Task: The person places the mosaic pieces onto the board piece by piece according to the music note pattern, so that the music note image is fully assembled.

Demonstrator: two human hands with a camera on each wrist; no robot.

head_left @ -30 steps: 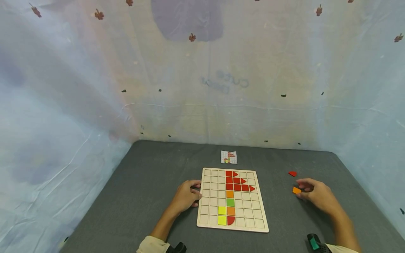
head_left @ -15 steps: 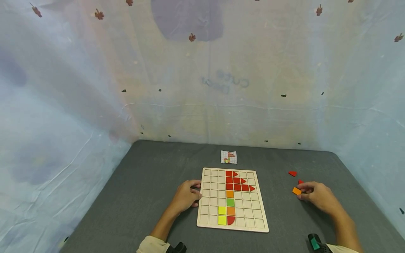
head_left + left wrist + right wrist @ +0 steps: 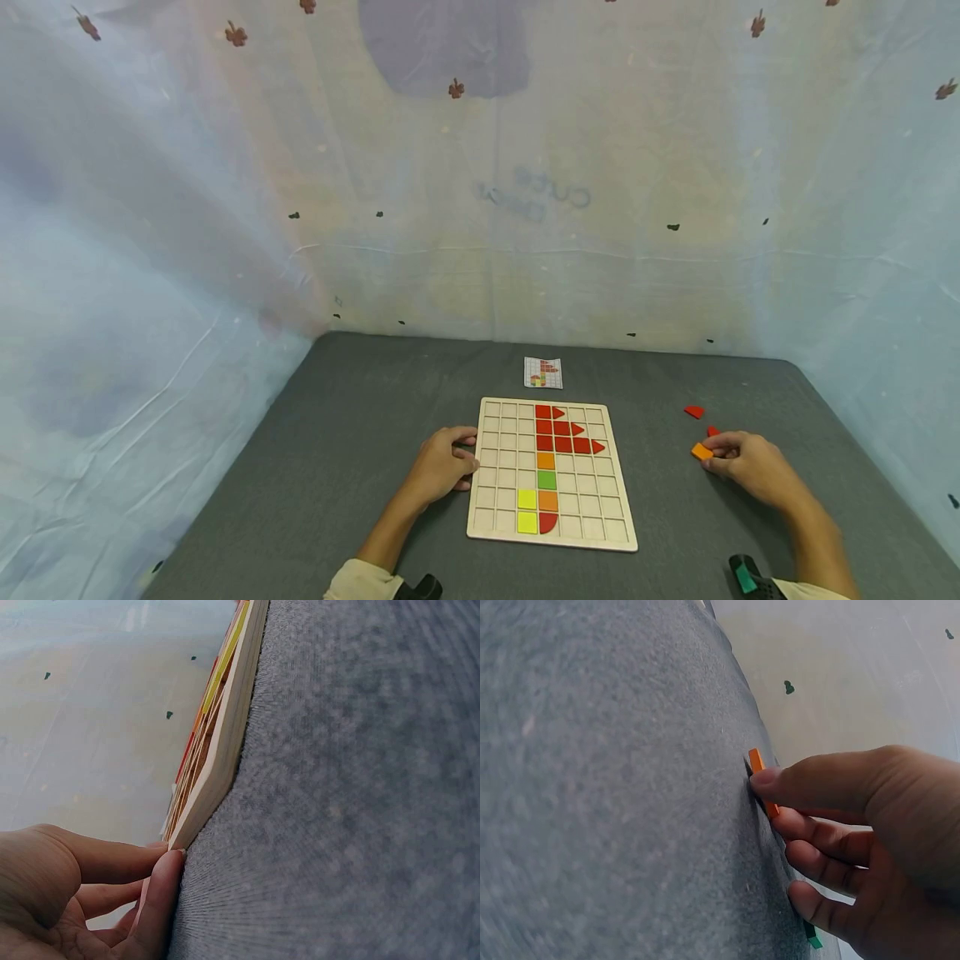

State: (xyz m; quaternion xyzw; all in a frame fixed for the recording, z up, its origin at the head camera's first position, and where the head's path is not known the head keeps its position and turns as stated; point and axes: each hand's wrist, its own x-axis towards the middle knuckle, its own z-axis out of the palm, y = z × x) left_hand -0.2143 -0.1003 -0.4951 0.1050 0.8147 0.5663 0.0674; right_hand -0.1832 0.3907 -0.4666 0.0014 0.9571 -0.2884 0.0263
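A pale wooden grid board [image 3: 506, 479] lies on the grey table, with red, orange, green and yellow tiles set in some squares. My left hand [image 3: 441, 462] holds its left edge; in the left wrist view, thumb and fingers meet at the board's edge [image 3: 217, 761]. To the right of the board, my right hand [image 3: 753, 467] pinches an orange square tile [image 3: 701, 452] between thumb and fingers. The right wrist view shows this orange tile [image 3: 754, 761] tilted on edge, close over the table. A red piece [image 3: 712, 431] is partly hidden behind the right fingers.
Another red piece [image 3: 694, 412] lies farther back on the right. Behind the board is a small pattern card [image 3: 542, 373]. A green piece [image 3: 814, 937] shows beneath the right fingers. A pale sheet [image 3: 480, 283] hangs beyond the table's far edge.
The orange tile has turned and tilted slightly in my right fingers. The red piece behind them, mostly covered a second ago, now shows. My left hand and the board have stayed put.
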